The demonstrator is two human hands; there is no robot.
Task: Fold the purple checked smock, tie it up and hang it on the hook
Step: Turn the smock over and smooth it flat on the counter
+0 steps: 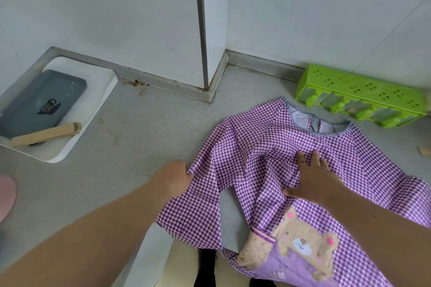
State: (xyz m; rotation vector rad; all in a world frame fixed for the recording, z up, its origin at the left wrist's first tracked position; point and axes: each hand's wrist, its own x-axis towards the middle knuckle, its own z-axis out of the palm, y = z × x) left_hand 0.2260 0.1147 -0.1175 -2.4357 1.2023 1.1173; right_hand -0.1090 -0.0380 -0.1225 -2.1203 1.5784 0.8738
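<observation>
smock (268,158) rumpled, bear patch up; left fingers (186,173) pinching sleeve, right fingers (310,158) spread flat

Both bare forearms reach forward from below. The left hand (173,176) is closed, its fingers pinching the edge of the smock (245,154) at that cloth's left side. The right hand (312,180) lies palm down on the middle of the smock, fingers straight and slightly spread, thumb pointing left, well below the neckline.
</observation>
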